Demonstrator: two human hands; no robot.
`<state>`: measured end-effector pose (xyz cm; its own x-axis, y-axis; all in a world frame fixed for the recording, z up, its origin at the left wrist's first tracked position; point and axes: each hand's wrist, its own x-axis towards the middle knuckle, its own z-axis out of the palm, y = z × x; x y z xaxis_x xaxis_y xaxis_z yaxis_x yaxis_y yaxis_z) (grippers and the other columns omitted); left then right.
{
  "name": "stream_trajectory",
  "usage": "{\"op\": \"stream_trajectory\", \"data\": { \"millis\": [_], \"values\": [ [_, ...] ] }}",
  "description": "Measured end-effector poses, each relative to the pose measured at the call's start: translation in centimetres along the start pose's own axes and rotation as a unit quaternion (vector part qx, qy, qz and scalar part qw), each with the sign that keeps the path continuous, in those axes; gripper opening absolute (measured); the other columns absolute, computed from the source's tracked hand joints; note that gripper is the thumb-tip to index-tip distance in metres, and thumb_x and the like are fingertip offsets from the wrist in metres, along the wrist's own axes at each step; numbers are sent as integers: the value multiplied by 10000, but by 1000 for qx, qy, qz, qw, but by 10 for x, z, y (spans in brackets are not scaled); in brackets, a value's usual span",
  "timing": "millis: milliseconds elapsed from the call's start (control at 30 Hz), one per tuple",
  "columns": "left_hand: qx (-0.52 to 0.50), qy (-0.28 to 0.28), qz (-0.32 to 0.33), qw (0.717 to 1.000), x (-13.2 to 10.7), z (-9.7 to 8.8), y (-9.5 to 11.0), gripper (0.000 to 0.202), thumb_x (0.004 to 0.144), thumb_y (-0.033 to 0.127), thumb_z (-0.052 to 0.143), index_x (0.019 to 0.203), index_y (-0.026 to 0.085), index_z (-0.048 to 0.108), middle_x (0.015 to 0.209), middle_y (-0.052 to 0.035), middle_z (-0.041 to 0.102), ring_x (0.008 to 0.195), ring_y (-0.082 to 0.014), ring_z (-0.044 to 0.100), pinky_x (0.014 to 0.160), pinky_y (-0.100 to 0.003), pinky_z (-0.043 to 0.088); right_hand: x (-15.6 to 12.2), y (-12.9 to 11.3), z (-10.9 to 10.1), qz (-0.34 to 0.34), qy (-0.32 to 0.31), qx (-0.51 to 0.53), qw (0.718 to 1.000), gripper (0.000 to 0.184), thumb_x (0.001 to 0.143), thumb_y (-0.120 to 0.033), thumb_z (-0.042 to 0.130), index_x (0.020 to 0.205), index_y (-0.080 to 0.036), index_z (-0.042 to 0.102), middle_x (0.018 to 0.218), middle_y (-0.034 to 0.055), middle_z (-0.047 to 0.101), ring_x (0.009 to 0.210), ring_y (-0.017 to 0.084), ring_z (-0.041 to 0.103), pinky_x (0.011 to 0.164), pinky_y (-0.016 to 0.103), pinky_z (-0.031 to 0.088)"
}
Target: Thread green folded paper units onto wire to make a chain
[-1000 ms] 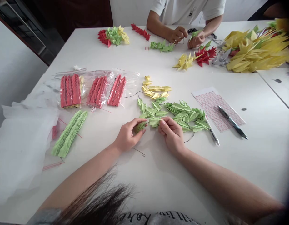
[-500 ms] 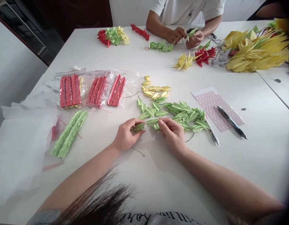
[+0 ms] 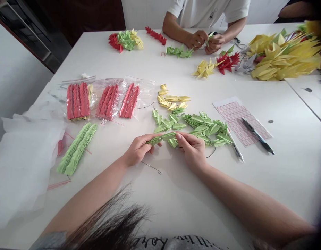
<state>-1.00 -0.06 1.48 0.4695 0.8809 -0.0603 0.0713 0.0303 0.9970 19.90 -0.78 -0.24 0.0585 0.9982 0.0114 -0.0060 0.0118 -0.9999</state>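
Observation:
My left hand pinches a folded green paper piece at the middle of the white table. My right hand pinches the adjoining green piece, so both pieces lie end to end between my fingertips. A thin dark wire trails from under my left hand. Just beyond my hands lies a string of green folded pieces, with yellow folded pieces behind it.
Clear bags of red folded stacks and a green stack lie left, beside white tissue paper. A label sheet and pens lie right. A person in white works at the far edge among coloured paper piles.
My hands have drawn the two green pieces together into a line and lifted them slightly. The person opposite has brought their hands closer together.

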Motion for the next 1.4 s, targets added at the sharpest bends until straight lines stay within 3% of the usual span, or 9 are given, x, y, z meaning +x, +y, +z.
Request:
{"op": "stream_trajectory", "data": {
  "millis": [133, 333, 533, 867, 1200, 1400],
  "values": [
    [4, 1, -34, 999, 1, 0, 2, 438, 789, 164, 405, 1137, 108, 663, 813, -36, 602, 621, -111, 450, 594, -252, 372, 0, 1, 1, 0, -1, 4, 1000, 410, 806, -552, 718, 948, -173, 787, 617, 8, 548, 547, 125, 444, 474, 251, 301],
    [89, 14, -45, 995, 1, 4, 10, 296, 764, 155, 397, 887, 137, 666, 699, 2, 513, 592, -106, 392, 554, -248, 295, 0, 2, -1, 7, -26, 30, 999, 332, 856, -515, 701, 886, -186, 738, 590, -29, 436, 507, 91, 323, 459, 236, 223],
    [99, 24, -57, 993, 2, 4, 11, 328, 765, 189, 404, 904, 127, 695, 700, -3, 529, 582, -110, 401, 548, -245, 299, 1, 2, -1, 25, -33, 97, 994, 335, 860, -519, 704, 821, -195, 629, 571, -59, 354, 489, 81, 281, 448, 223, 198],
    [81, 3, -58, 995, 1, 4, 9, 327, 757, 185, 406, 919, 131, 685, 709, -2, 533, 584, -111, 400, 548, -243, 308, 2, 3, 1, 6, -30, 49, 998, 358, 858, -540, 691, 868, -182, 692, 534, -63, 332, 483, 78, 244, 448, 231, 169],
    [82, 6, -58, 995, -1, 4, 11, 313, 764, 149, 397, 959, 151, 642, 735, 10, 541, 578, -106, 405, 556, -246, 319, 1, -2, 2, -15, -9, -15, 1000, 334, 832, -483, 707, 931, -174, 783, 619, 8, 549, 557, 122, 464, 484, 244, 331],
    [151, 9, -11, 989, -1, 6, 7, 339, 775, 122, 418, 1026, 154, 643, 809, -3, 610, 671, -123, 503, 636, -237, 393, -1, -3, 2, -13, 3, -34, 999, 304, 836, -438, 693, 951, -176, 796, 627, 14, 589, 589, 143, 515, 530, 260, 375]
  ]
}}
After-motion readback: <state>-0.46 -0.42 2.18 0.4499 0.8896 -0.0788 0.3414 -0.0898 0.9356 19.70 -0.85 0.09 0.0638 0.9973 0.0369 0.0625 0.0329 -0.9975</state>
